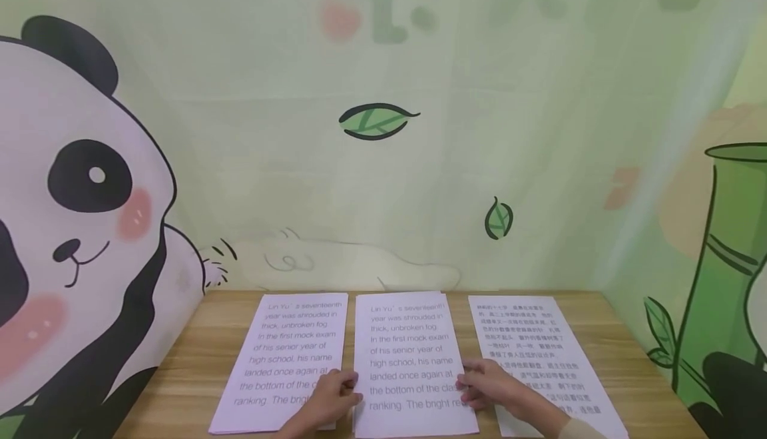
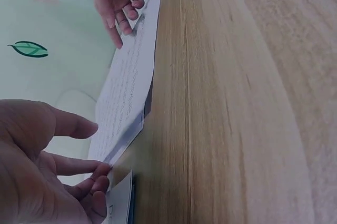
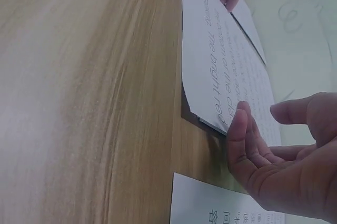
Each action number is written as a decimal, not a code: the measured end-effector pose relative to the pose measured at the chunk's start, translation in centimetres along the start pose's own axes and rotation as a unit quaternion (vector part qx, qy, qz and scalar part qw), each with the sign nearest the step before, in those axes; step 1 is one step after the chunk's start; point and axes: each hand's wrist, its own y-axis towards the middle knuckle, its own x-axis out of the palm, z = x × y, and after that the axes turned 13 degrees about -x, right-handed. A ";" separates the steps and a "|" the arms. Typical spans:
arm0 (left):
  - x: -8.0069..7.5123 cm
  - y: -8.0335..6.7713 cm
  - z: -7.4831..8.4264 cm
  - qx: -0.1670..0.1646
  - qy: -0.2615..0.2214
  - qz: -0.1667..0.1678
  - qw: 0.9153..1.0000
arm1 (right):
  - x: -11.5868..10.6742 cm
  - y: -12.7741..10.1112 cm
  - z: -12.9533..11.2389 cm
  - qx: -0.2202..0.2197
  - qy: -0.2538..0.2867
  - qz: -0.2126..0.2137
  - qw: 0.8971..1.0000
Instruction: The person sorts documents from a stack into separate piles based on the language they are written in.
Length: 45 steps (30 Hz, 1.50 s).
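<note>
Hands flank the middle sheet (image 1: 410,359), one at each long edge near its bottom end. That sheet lies flat on the wooden table (image 1: 186,372), between a left sheet (image 1: 287,352) carrying the same English text and a right sheet (image 1: 527,352) in Chinese print.

The left hand (image 1: 329,399) has its fingers loosely bent, tips against the middle sheet's left edge; in the left wrist view the fingertips (image 2: 102,170) pinch lightly at the paper's edge, thumb held apart above. The right hand (image 1: 488,386) meets the right edge the same way, thumb (image 3: 239,129) pressed on the corner of the page, the other fingers half curled behind it; whether they grip under the paper I cannot tell. The middle sheet seems to sit on a thin stack, with a dark edge showing beneath it.

Behind the table stands a wall (image 1: 419,179) painted pale green with a panda (image 1: 78,226), drifting leaves and bamboo (image 1: 725,272).
</note>
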 end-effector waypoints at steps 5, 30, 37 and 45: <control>0.0 -0.3 0.0 -0.039 -0.072 0.007 0.997 | 0.1 -0.4 -0.2 -0.008 -0.022 0.019 1.000; -2.0 -0.5 -0.8 -0.103 -0.165 -0.039 0.980 | 0.7 -1.1 -0.3 -0.052 0.009 -0.021 0.998; -4.0 -0.4 -1.5 -0.132 -0.167 -0.017 0.977 | 2.2 -1.0 -1.0 -0.090 0.050 -0.024 0.994; -6.5 -0.8 -3.5 -0.134 -0.189 -0.007 0.973 | 5.2 0.0 -1.0 -0.103 0.097 0.004 0.990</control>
